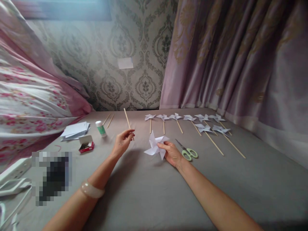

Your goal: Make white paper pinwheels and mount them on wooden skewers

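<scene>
My left hand (123, 141), with a pale bangle on its wrist, is closed around the lower part of a thin wooden stick (127, 118) that points up and away. In my right hand (169, 151) is a white paper pinwheel (154, 146), gripped at its centre between thumb and fingers, its blades spread. The pinwheel and the stick are apart. Just right of my right hand lie scissors with green handles (187, 152). Finished-looking pinwheels on sticks, such as one with a white head (204, 128), lie in rows at the back right.
A glue stick (100, 128), a small red box of tiny items (86, 145) and a stack of white paper (75, 131) sit at the left. Two loose sticks (110, 121) lie behind them. A power strip (16, 170) with cables is at the left edge. Curtains (216, 57) border the right.
</scene>
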The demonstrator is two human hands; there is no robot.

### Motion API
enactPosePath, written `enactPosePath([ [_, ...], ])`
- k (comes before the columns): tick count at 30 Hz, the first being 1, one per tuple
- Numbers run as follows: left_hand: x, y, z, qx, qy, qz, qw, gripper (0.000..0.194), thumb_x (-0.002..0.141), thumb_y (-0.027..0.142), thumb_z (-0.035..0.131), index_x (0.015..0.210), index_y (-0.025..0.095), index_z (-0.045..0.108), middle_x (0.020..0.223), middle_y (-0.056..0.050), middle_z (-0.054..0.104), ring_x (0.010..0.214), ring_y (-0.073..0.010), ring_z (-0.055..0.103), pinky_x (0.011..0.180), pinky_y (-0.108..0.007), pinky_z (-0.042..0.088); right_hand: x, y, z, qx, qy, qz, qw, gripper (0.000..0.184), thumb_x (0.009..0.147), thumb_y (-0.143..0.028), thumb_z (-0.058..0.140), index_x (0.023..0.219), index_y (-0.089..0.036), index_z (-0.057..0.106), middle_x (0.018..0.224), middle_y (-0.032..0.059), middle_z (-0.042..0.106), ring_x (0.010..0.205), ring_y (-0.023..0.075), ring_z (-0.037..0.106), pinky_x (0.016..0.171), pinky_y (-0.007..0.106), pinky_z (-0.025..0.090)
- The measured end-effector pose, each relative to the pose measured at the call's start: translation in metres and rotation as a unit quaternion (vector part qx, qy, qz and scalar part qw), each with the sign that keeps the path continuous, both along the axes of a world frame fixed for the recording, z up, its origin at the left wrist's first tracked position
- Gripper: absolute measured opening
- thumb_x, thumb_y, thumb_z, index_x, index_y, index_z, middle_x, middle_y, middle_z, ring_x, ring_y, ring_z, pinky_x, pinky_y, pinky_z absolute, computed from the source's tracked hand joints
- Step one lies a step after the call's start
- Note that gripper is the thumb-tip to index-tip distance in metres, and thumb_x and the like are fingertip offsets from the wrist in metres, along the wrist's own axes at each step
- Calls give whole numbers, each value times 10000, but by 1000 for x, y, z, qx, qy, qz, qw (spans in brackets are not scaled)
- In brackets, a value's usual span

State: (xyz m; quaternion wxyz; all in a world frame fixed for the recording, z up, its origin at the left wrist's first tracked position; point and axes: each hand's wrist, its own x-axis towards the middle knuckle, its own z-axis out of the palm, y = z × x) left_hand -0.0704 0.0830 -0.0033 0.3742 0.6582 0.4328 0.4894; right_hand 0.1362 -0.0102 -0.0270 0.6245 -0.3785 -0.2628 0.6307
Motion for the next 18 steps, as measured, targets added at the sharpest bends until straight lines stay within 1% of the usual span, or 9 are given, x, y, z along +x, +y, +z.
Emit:
enactPosePath([
  [5,2,-13,-6,21,2,0,1000,401,743,455,610,975,138,694,802,-79,715,665,-153,605,564,-248,459,1,-1,1,10,1,-9,1000,307,440,-247,875,694,-164,725,637,1,711,570,136,628,630,256,503],
  [7,2,-16,-8,35,-3,-13,999,375,765,419,588,998,143,687,824,-73,711,690,-152,610,594,-251,468,1,-1,1,12,0,-12,1000,300,443,-251,874,687,-163,722,620,-1,704,569,142,631,639,265,505],
  [9,1,-19,-8,50,-12,-31,998,357,751,354,597,1030,147,677,859,-67,707,728,-151,616,632,-253,475,2,-1,2,12,0,-17,1000,301,441,-256,875,681,-163,718,612,-3,700,568,144,631,645,271,504],
  [12,2,-26,-5,54,-24,-47,997,376,717,314,643,1055,151,670,890,-71,712,752,-151,620,673,-263,478,3,-1,3,12,-1,-25,1000,306,445,-255,875,687,-158,715,618,-2,703,583,145,636,658,273,496],
  [16,6,-38,5,25,-68,-39,997,408,725,406,682,1034,139,673,861,-82,716,704,-151,620,622,-262,474,4,-3,5,20,2,-29,999,296,458,-251,869,691,-159,712,627,-2,703,594,150,637,673,284,487],
  [18,8,-44,10,27,-100,-29,994,396,740,420,681,1016,136,675,816,-68,706,685,-146,611,613,-260,470,5,-3,6,25,5,-33,999,287,459,-247,867,684,-163,709,629,-6,702,603,150,635,681,284,481],
])
